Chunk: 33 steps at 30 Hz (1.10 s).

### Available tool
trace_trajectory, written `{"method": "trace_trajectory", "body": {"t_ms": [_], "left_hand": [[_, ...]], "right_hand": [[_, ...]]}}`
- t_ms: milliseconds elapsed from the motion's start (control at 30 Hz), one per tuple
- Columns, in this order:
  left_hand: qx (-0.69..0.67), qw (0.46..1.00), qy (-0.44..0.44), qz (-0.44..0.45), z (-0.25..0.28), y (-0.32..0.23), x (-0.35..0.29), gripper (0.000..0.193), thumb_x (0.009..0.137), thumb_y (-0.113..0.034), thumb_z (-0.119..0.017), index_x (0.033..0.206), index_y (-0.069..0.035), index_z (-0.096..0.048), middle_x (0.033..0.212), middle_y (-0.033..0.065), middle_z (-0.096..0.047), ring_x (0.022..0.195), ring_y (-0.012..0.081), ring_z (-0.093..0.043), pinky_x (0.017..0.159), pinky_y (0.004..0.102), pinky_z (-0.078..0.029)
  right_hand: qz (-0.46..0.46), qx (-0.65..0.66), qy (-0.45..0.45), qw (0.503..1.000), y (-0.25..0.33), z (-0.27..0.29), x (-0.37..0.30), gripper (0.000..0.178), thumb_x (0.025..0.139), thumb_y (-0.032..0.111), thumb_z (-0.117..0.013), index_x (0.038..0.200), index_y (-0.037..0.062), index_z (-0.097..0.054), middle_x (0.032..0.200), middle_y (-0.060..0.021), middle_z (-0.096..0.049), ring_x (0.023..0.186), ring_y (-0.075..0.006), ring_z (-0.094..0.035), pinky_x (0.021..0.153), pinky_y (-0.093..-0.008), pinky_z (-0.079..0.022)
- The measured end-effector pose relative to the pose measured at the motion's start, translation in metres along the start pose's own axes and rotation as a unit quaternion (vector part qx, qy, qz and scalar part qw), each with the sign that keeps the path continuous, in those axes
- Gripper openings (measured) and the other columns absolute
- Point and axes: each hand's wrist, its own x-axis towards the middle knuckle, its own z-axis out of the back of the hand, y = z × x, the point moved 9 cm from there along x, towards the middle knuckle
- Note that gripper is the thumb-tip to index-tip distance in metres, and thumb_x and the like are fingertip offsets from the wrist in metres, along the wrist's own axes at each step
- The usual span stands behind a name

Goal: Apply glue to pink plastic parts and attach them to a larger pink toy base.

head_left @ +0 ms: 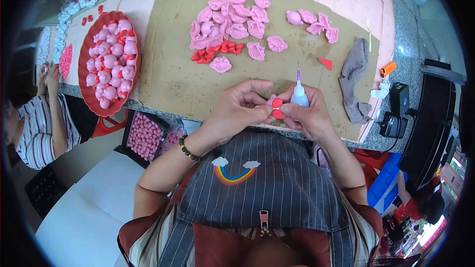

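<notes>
Over the near edge of the cardboard, my left hand (240,105) pinches a small pink piece, mostly hidden by the fingers. A red bow-shaped piece (277,103) sits against it, and my right thumb touches the bow. My right hand (314,111) also grips a translucent needle-tip squeeze bottle (299,95), its purple-based needle pointing up and away. Beyond the hands lie a pile of pink molded pieces (237,15) and a cluster of red bows (215,52). Several loose pink pieces (316,23) are grouped farther right.
A red scalloped basket (84,64) full of pink balls and red bows stands left. A grey-brown cloth (352,81) and a red scrap (325,63) lie on the cardboard (168,29) at right. Small black boxes (399,100) sit beyond. Another person (44,123) works at far left.
</notes>
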Motion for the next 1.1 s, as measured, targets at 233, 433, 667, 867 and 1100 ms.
{"method": "trace_trajectory", "body": {"t_ms": [233,433,667,867,1100], "left_hand": [[-0.091,0.991,0.088,-0.049,-0.005,0.008,-0.009,0.031,0.085,-0.005,-0.06,0.114,0.003,-0.052,0.102,0.0121,-0.062,0.091,0.0147,-0.061,0.08,0.0287,-0.051],[-0.062,0.986,0.087,-0.13,-0.004,-0.003,-0.014,0.032,0.083,0.0,-0.062,0.113,0.003,-0.053,0.105,0.0132,-0.061,0.093,0.0149,-0.061,0.082,0.0282,-0.05],[-0.016,0.984,0.08,-0.161,-0.004,0.008,-0.015,0.024,0.079,0.002,-0.066,0.103,0.003,-0.064,0.095,0.0076,-0.061,0.084,0.0113,-0.061,0.072,0.0216,-0.051],[0.021,0.982,0.053,-0.181,-0.004,0.01,-0.011,0.021,0.079,-0.001,-0.066,0.1,0.002,-0.065,0.091,0.0066,-0.061,0.078,0.0088,-0.06,0.068,0.0199,-0.049],[0.068,0.979,0.033,-0.191,0.0,-0.001,-0.012,0.018,0.081,0.007,-0.06,0.098,0.004,-0.065,0.091,0.007,-0.062,0.08,0.0104,-0.06,0.07,0.0215,-0.05]], "right_hand": [[0.137,-0.036,-0.042,0.989,0.004,-0.001,-0.013,0.017,0.076,0.003,-0.069,0.087,0.0005,-0.057,0.068,-0.0065,-0.059,0.049,-0.0101,-0.051,0.043,-0.02,-0.037],[0.407,-0.409,-0.041,0.816,0.049,-0.036,-0.039,0.037,0.064,0.021,-0.083,0.082,-0.0015,-0.061,0.07,-0.0081,-0.059,0.06,-0.0142,-0.057,0.054,-0.0244,-0.043],[0.487,-0.5,0.043,0.715,0.037,-0.052,-0.041,0.032,0.064,0.02,-0.079,0.077,-0.0025,-0.059,0.064,-0.0095,-0.055,0.051,-0.0228,-0.053,0.045,-0.0313,-0.04],[0.504,-0.477,0.044,0.719,0.037,-0.045,-0.04,0.028,0.054,0.012,-0.073,0.074,-0.0015,-0.058,0.062,-0.0079,-0.049,0.051,-0.0237,-0.052,0.045,-0.0326,-0.04],[0.49,-0.47,0.042,0.733,0.045,-0.052,-0.034,0.025,0.059,0.013,-0.074,0.072,-0.0019,-0.058,0.062,-0.0093,-0.05,0.051,-0.0251,-0.051,0.045,-0.0336,-0.039]]}}
